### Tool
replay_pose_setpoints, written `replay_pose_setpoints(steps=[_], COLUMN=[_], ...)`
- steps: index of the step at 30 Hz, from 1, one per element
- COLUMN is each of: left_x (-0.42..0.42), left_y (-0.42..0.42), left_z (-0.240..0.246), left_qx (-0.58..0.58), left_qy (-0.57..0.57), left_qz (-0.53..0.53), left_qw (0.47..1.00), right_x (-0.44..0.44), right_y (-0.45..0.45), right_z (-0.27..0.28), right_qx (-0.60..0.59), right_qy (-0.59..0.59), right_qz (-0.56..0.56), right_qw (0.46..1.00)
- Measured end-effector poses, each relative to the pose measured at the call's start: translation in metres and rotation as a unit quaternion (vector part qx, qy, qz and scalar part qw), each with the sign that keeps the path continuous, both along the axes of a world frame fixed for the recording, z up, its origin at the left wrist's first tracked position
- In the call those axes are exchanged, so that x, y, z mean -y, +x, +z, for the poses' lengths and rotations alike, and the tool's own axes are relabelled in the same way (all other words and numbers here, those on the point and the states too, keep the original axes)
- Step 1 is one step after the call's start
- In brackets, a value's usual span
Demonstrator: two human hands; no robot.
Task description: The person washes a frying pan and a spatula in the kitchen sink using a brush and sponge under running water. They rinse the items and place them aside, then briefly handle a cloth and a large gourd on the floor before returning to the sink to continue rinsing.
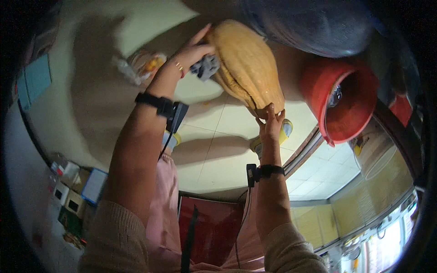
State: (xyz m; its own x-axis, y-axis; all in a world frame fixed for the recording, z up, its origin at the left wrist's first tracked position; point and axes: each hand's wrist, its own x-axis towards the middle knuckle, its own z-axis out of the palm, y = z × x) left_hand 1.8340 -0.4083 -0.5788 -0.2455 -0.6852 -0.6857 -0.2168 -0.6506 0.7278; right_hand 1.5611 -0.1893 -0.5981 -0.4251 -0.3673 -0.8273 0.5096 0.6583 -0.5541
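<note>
A large tan-orange pumpkin (251,63) with ribbed skin and a dark groove along one side is held above the tiled floor. Its narrow end points towards me, and my right hand (270,124) grips it there with the fingertips. Against the wide end on the left lies my left hand (196,53), thumb side partly hidden. A crumpled grey cloth (206,67) hangs from under that palm, next to the pumpkin's side. Both forearms wear black straps with small devices and cables.
A red plastic bucket (362,102) stands at the right, with something shiny inside. Behind the pumpkin is a large dark blue rounded container (317,27). A plastic bag (146,66) with orange contents lies on the floor at left. Boxes (73,203) stand at lower left.
</note>
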Motion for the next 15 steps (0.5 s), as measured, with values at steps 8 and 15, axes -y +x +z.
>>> replay_pose_setpoints(steps=[8,15], left_x=[0.005,-0.076], left_y=[-0.008,0.047], left_z=[0.002,0.034], left_qx=[0.002,-0.065], left_qy=[0.028,0.060], left_qz=[0.100,0.206], left_qw=[0.995,0.975], right_x=[-0.013,-0.025], right_y=[0.013,-0.005], right_z=[0.001,0.007], right_qx=[0.018,-0.039], right_qy=[0.021,0.133], right_qz=[0.030,-0.012], right_qw=[0.999,0.990])
